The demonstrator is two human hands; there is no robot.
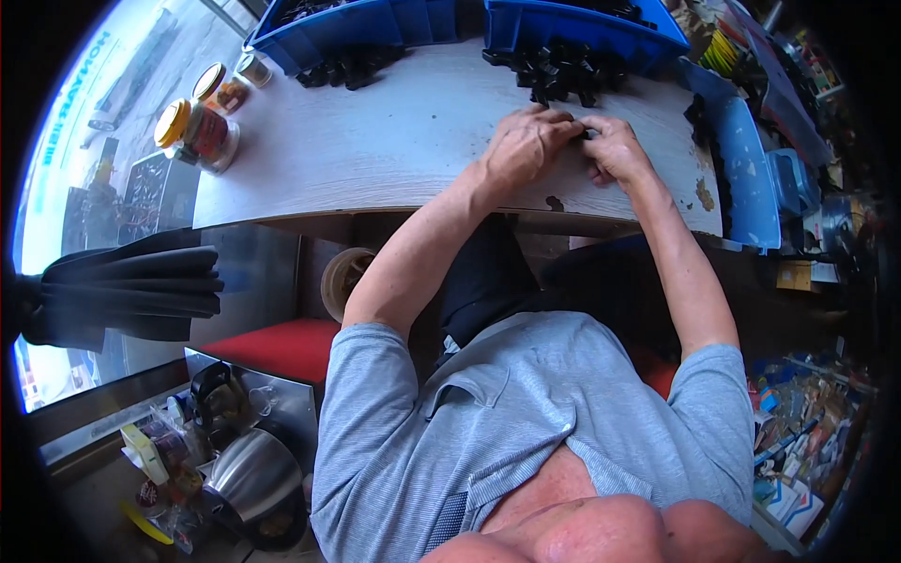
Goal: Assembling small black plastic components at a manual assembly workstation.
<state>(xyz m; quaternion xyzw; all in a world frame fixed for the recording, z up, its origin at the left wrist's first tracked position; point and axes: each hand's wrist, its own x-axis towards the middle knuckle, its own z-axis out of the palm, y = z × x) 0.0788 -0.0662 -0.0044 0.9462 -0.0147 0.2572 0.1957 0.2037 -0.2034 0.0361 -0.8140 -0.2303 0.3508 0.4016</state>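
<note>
Over the right half of the pale wooden table (375,141), my left hand (527,145) and my right hand (615,152) meet. Both are closed, fingertips together, around a small black part (588,134), mostly covered by the fingers, so its exact kind does not show. Just beyond my hands lies a heap of small black plastic parts (568,73), in front of a blue bin (601,36). A second heap of black parts (349,68) sits farther left, by another blue bin (366,26).
Jars with yellow lids (208,141) stand at the table's left end, beside a window. A light blue tray (751,178) runs along the right edge, with cluttered shelves past it. Lower left, a steel kettle (253,474) stands near a red seat (277,347).
</note>
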